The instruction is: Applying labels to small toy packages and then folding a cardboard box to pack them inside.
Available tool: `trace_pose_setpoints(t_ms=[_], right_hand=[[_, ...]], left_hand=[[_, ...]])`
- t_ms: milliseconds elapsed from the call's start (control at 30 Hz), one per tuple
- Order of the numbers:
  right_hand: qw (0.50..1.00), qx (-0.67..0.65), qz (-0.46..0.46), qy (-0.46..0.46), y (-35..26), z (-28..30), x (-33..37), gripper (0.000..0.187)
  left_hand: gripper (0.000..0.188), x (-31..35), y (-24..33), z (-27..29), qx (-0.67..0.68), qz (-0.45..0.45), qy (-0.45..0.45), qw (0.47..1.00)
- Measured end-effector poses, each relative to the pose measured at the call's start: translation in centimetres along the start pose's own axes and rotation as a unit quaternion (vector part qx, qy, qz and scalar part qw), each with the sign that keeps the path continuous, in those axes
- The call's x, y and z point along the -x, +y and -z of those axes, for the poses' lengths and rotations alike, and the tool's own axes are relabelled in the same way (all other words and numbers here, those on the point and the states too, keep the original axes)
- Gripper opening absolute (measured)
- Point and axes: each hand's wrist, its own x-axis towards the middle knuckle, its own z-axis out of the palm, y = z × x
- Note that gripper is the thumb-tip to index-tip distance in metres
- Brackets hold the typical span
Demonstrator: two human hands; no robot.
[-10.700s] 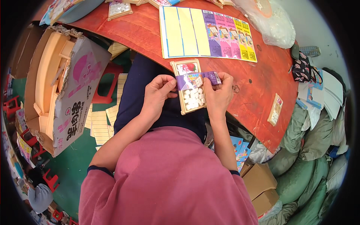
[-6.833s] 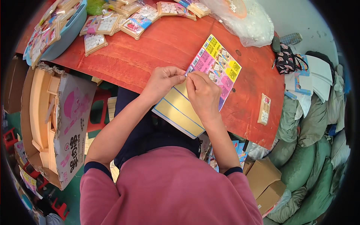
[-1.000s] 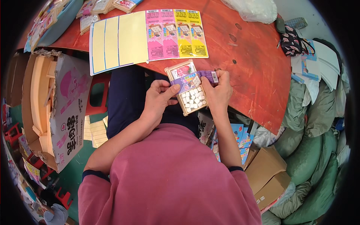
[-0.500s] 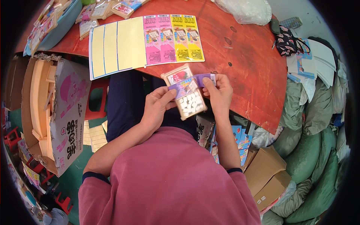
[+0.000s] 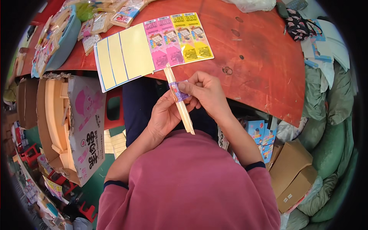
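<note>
The red counter (image 5: 264, 61) curves across the upper view, its surface marked with dark knots. Near its front edge lies a sheet (image 5: 134, 50): bare yellow backing at left, two pink and two yellow labels at right. Packs (image 5: 101, 23) crowd the far left of the counter beside a blue tub (image 5: 69, 48) heaped with more. A clear bag (image 5: 251, 4) sits at the far edge, and a dark patterned pouch (image 5: 297, 25) on the right.

Left of the person, a carton (image 5: 90, 115) of pale wooden parts (image 5: 55, 115) stands by a red stool (image 5: 115, 123). At right are a brown box (image 5: 289, 172) and green sacks (image 5: 327, 153).

Over the person's lap, the tray (image 5: 186, 118) is turned on edge and tilted, a purple label (image 5: 176, 92) around its side. The left hand (image 5: 164, 113) is partly closed, gripping the tray from its left side. The right hand (image 5: 207, 92) is curled, its thumb pressing the label against the tray.
</note>
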Motion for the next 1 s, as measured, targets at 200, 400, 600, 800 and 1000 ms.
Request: trace_pose_setpoints(t_ms=[200,400,600,800,1000], right_hand=[[0.988,0.148,0.044,-0.011,-0.2,-1.1,-0.8,0.023],[0.969,0.235,0.081,-0.012,0.0,-1.9,-1.3,0.026],[0.933,0.337,0.121,0.049,0.4,-2.1,-1.4,0.029],[0.982,0.176,0.061,0.039,0.9,-0.6,-2.0,0.037],[0.966,0.189,0.159,0.072,1.5,-1.1,-3.0,0.033]], left_hand=[[0.044,0.4,0.5,0.7,0.143,0.07,0.045,0.986],[0.045,-0.2,0.9,-1.3,0.116,0.066,0.179,0.975],[0.038,0.5,1.3,-1.9,0.041,0.033,0.206,0.977],[0.038,-0.2,1.7,-2.2,0.133,0.014,0.11,0.985],[0.031,-0.9,1.8,-2.4,0.084,0.046,0.072,0.993]])
